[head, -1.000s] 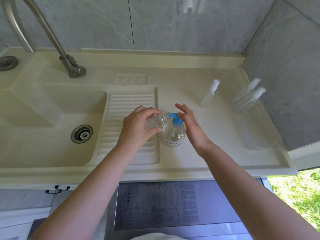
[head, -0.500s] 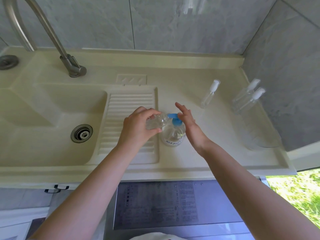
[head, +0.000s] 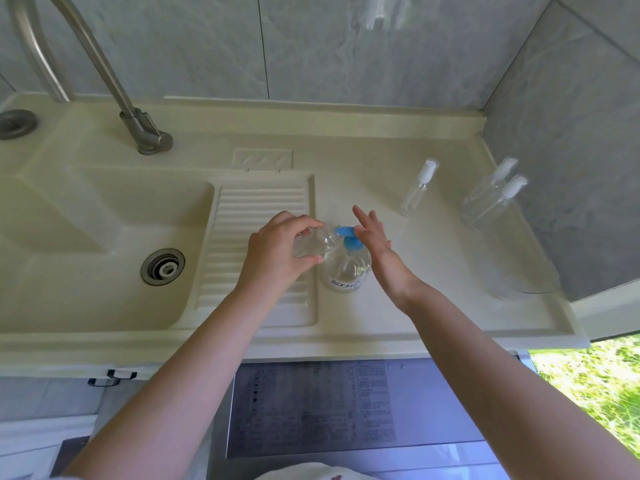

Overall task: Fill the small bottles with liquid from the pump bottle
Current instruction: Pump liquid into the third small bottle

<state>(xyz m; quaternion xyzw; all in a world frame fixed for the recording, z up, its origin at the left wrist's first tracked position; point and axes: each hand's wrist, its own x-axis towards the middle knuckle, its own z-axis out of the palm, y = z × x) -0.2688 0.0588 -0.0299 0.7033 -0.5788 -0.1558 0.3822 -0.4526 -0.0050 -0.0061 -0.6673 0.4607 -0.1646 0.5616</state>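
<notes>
Left hand [head: 277, 251] is wrapped around a small clear bottle [head: 311, 244], held tilted almost on its side, its open neck right at the blue spout of the pump bottle [head: 346, 268]. Fingers cover most of the small bottle; fill level unreadable.

Right hand [head: 375, 244] has straight, spread fingers, and its inner edge rests on the blue pump head [head: 348, 235]. It isn't curled round anything. Can't tell how far the pump head is pressed down.

The pump bottle is round-shouldered clear plastic with a label band low on the front, print too small to read. It stands upright on the flat counter [head: 398, 317] just right of the ribbed washboard [head: 256, 244].

Three more small bottles stand to the right, slim clear cylinders with white caps: a single spray bottle [head: 417, 188] nearer the middle and a pair of capped bottles [head: 491, 197] close together by the side wall. Contents not discernible.

A clear container [head: 526, 271] sits in front of the pair, near the wall; it's nearly invisible, only its curved base rim reads.

The counter and basin [head: 86, 230] are one glossy cream moulding, with a metal drain [head: 162, 266] in the basin floor. The brushed-metal faucet [head: 104, 74] is cut off at the top edge. The walls are grey marbled tile.

Below the counter edge sits a grey panel [head: 311, 407] with fine print, illegible.
</notes>
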